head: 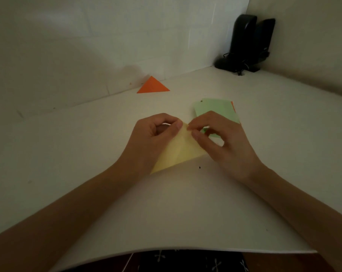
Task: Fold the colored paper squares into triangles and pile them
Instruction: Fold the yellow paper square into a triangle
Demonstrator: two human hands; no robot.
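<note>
The left hand (156,137) and right hand (228,144) are pinching together the far corners of the yellow paper (182,154), risking a crooked crease if either is slipping.

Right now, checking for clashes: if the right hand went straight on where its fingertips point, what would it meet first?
Probably the left hand: the right hand pinches the top corner of the yellow paper, fingertips aimed leftward, and the left hand's fingertips sit just across that corner. Depth is unclear.

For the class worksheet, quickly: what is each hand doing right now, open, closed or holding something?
Left hand: pinches the top corner of the yellow paper.
Right hand: pinches the same corner of the yellow paper.
</note>
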